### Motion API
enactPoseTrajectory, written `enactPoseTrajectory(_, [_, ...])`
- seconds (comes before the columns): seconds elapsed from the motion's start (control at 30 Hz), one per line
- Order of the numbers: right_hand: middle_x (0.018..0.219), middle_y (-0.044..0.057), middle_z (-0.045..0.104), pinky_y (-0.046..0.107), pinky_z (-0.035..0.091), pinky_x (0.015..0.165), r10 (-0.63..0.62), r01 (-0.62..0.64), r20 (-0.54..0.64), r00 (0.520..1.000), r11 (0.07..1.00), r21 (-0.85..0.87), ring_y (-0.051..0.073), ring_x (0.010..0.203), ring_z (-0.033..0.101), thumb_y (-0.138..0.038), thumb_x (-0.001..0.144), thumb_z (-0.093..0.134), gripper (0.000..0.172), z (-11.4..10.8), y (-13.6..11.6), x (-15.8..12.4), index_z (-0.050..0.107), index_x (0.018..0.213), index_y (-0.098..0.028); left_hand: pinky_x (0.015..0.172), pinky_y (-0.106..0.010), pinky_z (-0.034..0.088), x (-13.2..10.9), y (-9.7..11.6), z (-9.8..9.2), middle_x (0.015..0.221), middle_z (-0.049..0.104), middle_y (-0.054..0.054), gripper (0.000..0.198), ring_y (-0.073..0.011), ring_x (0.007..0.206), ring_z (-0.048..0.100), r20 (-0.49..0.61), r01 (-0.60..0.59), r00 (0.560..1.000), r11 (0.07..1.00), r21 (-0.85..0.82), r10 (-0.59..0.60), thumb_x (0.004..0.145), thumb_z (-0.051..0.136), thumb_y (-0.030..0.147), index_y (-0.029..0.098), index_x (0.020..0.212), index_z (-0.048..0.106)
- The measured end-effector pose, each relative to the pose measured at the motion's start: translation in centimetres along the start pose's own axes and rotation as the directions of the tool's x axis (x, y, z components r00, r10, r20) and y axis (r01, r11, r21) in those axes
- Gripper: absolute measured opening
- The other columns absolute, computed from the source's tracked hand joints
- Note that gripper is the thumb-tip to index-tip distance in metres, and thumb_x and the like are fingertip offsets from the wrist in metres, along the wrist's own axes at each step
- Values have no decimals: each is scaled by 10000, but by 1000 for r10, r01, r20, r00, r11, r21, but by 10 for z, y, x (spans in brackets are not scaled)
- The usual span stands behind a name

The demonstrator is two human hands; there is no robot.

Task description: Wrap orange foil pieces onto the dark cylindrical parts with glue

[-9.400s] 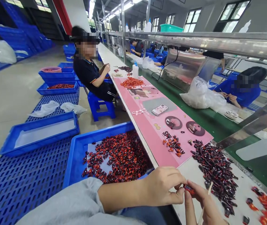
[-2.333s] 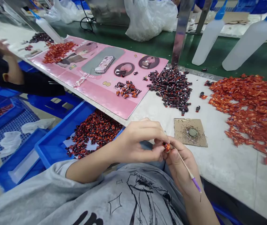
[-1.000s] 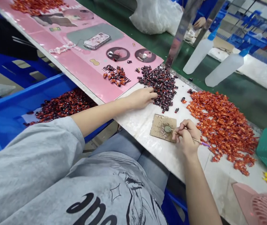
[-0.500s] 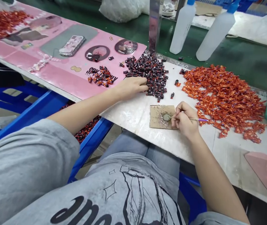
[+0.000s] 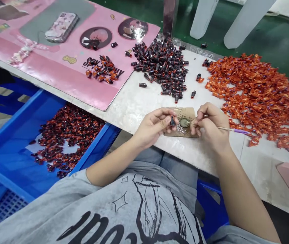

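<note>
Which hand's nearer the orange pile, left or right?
Right. The right hand, gripping a thin stick, is just left of the orange pile; the left hand, pinching a dark piece, is farther left, at the cardboard's left side.

On the pink mat [image 5: 88, 90] to my left I can read SPY in black lettering [image 5: 86, 62]; the next word is partly hidden under dark-and-orange pieces [image 5: 106, 69], and only its ending, which looks like LY, shows. The pale print [image 5: 43, 46] beside the beaded strap [image 5: 22, 54] is too small for me to read. Large dark letters [image 5: 93, 225] cross my grey shirt [image 5: 104, 184], cut off below, and I can't make out the word.
</note>
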State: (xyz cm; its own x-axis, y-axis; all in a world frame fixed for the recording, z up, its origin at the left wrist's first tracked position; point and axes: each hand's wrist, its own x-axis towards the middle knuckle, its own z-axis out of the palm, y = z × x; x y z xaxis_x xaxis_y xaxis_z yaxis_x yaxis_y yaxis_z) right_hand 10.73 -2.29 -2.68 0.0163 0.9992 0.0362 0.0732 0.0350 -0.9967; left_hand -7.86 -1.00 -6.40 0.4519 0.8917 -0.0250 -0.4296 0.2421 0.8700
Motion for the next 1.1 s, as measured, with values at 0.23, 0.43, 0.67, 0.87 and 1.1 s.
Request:
enactPoseTrajectory(0.23, [566,-44,506,253,277,360,-275,277,-89,957,961,2,108,401,502,-42,666,541,206,2,-5,-6,545,665,-248,607,-197,538,2,-1,1,807,737,-9,346,-95,662,687,-23,34,999,996,-87,-36,721,888,375,156,905,694])
enactPoseTrajectory(0.43, [645,-14,494,306,413,401,-500,501,-29,866,865,43,122,462,487,-17,777,568,253,5,0,-14,660,746,-250,665,-199,593,5,-3,5,826,770,-19,300,-100,670,722,-55,17,998,994,-112,-23,706,902,312,144,877,722])
enactPoseTrajectory(0.67, [645,4,587,338,399,445,-540,541,52,840,841,-19,164,521,506,-55,840,563,263,6,5,-18,703,824,-277,670,-200,601,6,-4,5,832,777,-31,321,-104,670,719,-85,25,996,996,-85,-32,690,909,336,139,876,737])
enactPoseTrajectory(0.87, [682,7,593,348,389,488,-529,532,87,844,847,-8,160,548,527,-100,878,557,239,5,11,-16,702,783,-264,680,-207,610,5,-2,5,838,785,-27,296,-106,674,725,-82,16,996,998,-63,-21,697,905,322,147,881,753])
enactPoseTrajectory(1.1, [712,8,538,321,431,509,-451,456,149,880,890,3,141,587,558,-85,891,565,251,6,6,-19,722,776,-244,667,-211,609,4,-3,5,800,772,-26,315,-98,636,708,-96,2,995,1000,-29,-4,694,904,355,139,853,739])
